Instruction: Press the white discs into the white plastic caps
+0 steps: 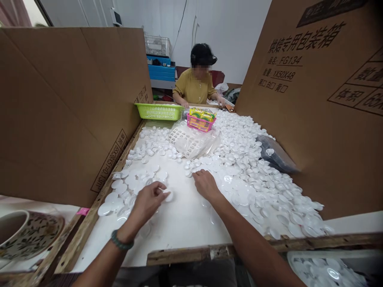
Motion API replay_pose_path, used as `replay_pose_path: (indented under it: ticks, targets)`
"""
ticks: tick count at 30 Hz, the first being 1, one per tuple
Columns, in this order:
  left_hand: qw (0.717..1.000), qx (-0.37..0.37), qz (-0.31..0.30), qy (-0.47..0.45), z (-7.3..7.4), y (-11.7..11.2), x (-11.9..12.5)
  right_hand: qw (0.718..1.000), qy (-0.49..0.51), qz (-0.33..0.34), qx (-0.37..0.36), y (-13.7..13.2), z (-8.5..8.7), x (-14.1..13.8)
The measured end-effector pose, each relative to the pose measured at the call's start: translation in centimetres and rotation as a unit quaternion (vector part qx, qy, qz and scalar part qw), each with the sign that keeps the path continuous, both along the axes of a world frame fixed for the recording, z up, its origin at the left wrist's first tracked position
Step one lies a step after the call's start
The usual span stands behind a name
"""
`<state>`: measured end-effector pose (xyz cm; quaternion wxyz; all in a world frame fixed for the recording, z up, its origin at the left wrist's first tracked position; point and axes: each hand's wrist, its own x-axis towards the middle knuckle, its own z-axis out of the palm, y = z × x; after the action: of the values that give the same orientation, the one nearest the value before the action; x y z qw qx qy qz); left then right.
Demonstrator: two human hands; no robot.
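Note:
My left hand (152, 195) is closed, with thumb and fingers pinching a small round white plastic piece (169, 195) just above the table. A bracelet of dark green beads circles that wrist. Farther forward and to the right, my right hand (206, 183) is curled with its fingers together, its tips at a few white pieces (188, 173). What those fingertips hold, if anything, is hidden. Flat white discs (119, 189) lie loosely to the left of my left hand. A large spread of similar white pieces (251, 159) covers the right side of the table.
Cardboard panels (68, 107) wall off both sides. Ahead lie a clear plastic bag (191, 141), a pink basket (199, 123) with yellow packets and a green basket (158, 112). A person (196, 85) sits opposite. A patterned mug (30, 231) stands left, a tub (329, 271) of white pieces lower right.

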<state>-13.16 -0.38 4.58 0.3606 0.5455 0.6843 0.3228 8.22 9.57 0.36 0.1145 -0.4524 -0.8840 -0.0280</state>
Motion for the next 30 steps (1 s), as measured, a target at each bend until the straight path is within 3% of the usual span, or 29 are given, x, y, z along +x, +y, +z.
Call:
replay_pose_path:
  ticks: [3,6,10,13,17,22,26,30]
  targets:
    - [0.991,0.02,0.073,0.111,1.6,-1.2,-3.9,0.999,0.044,0.001,-0.011,-0.3,-0.5,0.0]
    - [0.968,-0.008,0.127,0.215,2.3,-2.2,-7.1,0.983,0.177,-0.009,-0.056,-1.1,-0.5,0.1]
    - [0.931,-0.023,0.183,0.316,1.9,-2.7,-8.3,0.937,0.309,-0.039,-0.159,-1.6,-0.5,-0.2]
    - [0.906,0.076,0.203,0.364,1.6,-2.6,-6.1,0.934,0.314,-0.033,-0.17,-1.0,-0.6,-0.8]
    - [0.951,0.11,0.101,0.271,0.8,-1.3,-0.8,0.972,0.232,0.008,-0.043,0.7,-0.6,-1.6]
    - [0.971,0.086,-0.025,0.221,-1.2,1.1,4.9,0.992,0.122,0.026,-0.031,1.2,-1.1,-1.7]
    - [0.973,0.094,-0.066,0.2,-2.8,2.7,6.9,0.986,0.156,0.025,-0.054,0.1,-1.2,-0.9]
    - [0.979,0.097,-0.052,0.172,-4.6,3.5,7.4,0.976,0.191,0.046,-0.093,-1.0,-0.5,0.1]
